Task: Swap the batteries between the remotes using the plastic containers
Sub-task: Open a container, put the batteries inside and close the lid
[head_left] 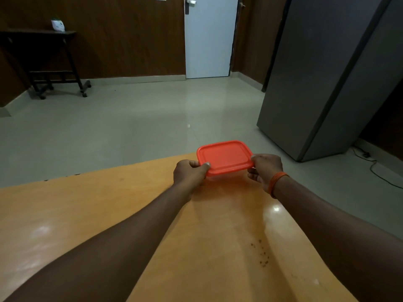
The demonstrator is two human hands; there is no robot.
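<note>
A plastic container with an orange-red lid [224, 156] is at the far edge of the orange wooden table [109, 214]. My left hand [189, 173] grips its near left corner, thumb on the lid. At the near right corner my right hand [265, 168], with an orange band on the wrist, holds the other side. The container's body under the lid is mostly hidden by my hands. No remote or battery shows in this view.
Beyond the table lies a pale tiled floor. A tall grey cabinet [327, 79] stands at the right, with a cable [377, 168] on the floor beside it. A dark side table [43, 62] is at the far left, a white door [209, 38] at the back.
</note>
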